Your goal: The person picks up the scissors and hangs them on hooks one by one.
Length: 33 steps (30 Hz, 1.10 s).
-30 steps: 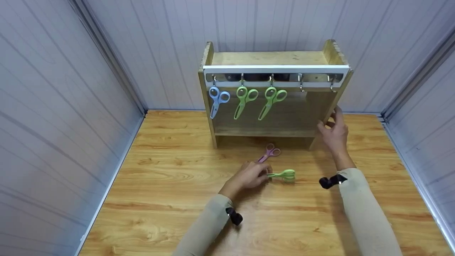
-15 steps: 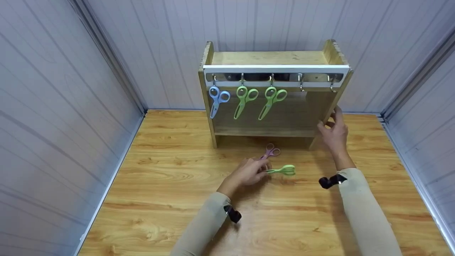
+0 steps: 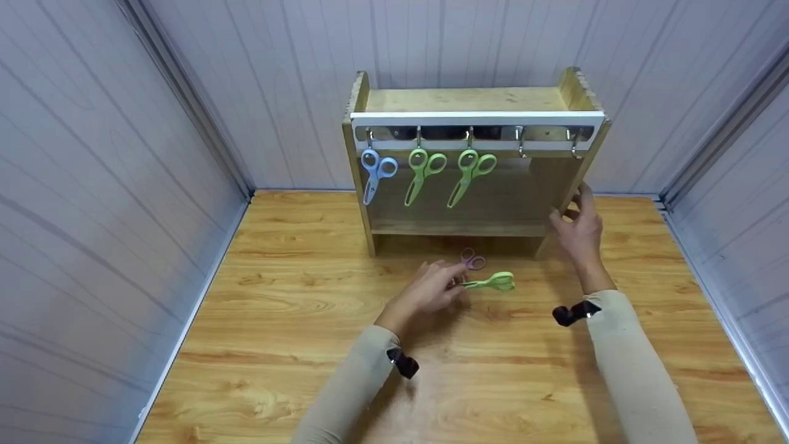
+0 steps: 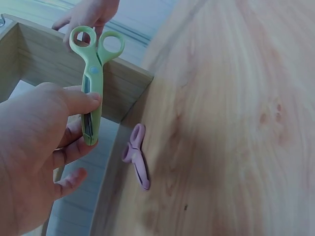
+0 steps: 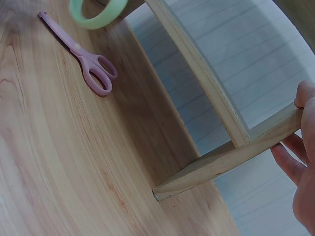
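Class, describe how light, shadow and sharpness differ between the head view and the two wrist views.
Head: dim inside the wooden shelf, soft shadow below the left hand; left wrist: hazy, bluish cast, though the green scissors read clearly; right wrist: dark shadow beside the shelf, purple scissors fairly crisp, green handle softer and cropped.

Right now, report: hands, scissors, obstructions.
Left hand pinches green scissors by the blades. Right hand grips rack side. Pink scissors lie on table nearby. Two hooks bare, unblocked.

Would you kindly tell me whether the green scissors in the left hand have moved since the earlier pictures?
Yes: in the head view, the green scissors in the left hand have moved up the picture, toward the wooden shelf.
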### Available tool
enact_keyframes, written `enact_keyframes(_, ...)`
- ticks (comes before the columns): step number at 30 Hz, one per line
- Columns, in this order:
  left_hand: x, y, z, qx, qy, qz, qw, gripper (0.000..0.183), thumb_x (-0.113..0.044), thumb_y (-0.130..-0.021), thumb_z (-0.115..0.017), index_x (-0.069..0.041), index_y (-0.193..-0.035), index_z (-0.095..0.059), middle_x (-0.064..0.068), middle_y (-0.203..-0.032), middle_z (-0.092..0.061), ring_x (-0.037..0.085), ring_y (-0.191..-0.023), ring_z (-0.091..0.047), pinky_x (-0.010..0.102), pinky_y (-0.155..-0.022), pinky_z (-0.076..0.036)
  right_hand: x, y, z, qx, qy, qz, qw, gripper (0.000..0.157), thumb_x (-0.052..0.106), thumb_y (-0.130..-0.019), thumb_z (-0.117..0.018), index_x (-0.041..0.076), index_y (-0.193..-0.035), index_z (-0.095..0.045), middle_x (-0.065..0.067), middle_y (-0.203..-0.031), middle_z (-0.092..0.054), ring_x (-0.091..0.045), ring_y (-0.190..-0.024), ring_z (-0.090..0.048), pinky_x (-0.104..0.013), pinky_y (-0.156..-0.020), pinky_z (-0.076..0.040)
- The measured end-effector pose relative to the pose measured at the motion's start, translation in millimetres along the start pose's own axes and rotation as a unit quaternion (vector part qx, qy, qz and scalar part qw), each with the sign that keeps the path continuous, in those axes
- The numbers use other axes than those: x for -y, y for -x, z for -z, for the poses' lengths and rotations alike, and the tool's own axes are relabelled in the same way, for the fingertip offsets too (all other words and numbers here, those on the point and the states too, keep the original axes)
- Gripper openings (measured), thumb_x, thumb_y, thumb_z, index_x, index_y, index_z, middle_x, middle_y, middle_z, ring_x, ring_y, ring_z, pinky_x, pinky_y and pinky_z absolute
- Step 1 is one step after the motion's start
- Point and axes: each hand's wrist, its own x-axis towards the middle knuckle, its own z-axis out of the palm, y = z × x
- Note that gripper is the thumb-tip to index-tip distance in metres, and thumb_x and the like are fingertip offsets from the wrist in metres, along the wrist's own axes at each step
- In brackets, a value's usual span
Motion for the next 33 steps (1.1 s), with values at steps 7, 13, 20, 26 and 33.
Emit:
enact_keyframes(7,-3.6,-4.4,6.7,-0.025,-0.012,-0.024,0.9993,0.016,-0.019,-0.108,-0.072,-0.014,-0.124,-0.075,0.000,-0.114,-0.087,0.026,-0.110,-0.075,0.044,-0.096,-0.056,2,0,-0.2,-0.006,0.010,0.001,1.000,0.071,0.005,-0.103,-0.067,0.010,-0.170,-0.042,-0.032,-0.161,-0.061,-0.059,-0.126,-0.073,0.001,-0.080,-0.047)
enact_keyframes(13,-6.1,-8.8,14.6,-0.041,-0.018,-0.034,0.9985,0.016,-0.021,-0.109,-0.073,-0.016,-0.124,-0.076,-0.001,-0.108,-0.086,0.024,-0.103,-0.074,0.039,-0.089,-0.053,2,0,-0.3,-0.007,0.005,-0.003,1.000,0.073,0.005,-0.103,-0.068,0.013,-0.171,-0.042,-0.031,-0.159,-0.063,-0.059,-0.125,-0.074,0.000,-0.079,-0.047)
enact_keyframes(20,-10.1,-14.3,23.0,-0.057,-0.011,-0.038,0.9976,0.015,-0.022,-0.109,-0.073,-0.016,-0.122,-0.076,0.001,-0.109,-0.085,0.024,-0.104,-0.075,0.041,-0.091,-0.056,1,0,-0.7,-0.003,0.001,-0.006,1.000,0.077,0.005,-0.103,-0.068,0.016,-0.173,-0.039,-0.030,-0.162,-0.061,-0.058,-0.127,-0.073,0.001,-0.079,-0.047)
enact_keyframes(26,-11.7,-20.1,29.1,-0.055,0.001,-0.034,0.9979,0.016,-0.022,-0.111,-0.070,-0.016,-0.125,-0.076,0.003,-0.112,-0.084,0.024,-0.107,-0.075,0.041,-0.094,-0.057,1,0,-0.8,-0.010,0.005,-0.002,1.000,0.075,0.006,-0.102,-0.069,0.014,-0.172,-0.041,-0.031,-0.159,-0.063,-0.057,-0.125,-0.074,0.001,-0.080,-0.047)
enact_keyframes(33,-14.5,-23.9,35.5,-0.068,0.014,-0.037,0.9969,0.015,-0.024,-0.111,-0.071,-0.015,-0.123,-0.076,0.004,-0.109,-0.084,0.025,-0.105,-0.075,0.041,-0.093,-0.057,1,1,-1.9,-0.018,0.001,0.009,1.000,0.071,0.005,-0.101,-0.066,0.014,-0.168,-0.045,-0.030,-0.155,-0.067,-0.058,-0.119,-0.076,-0.001,-0.078,-0.049)
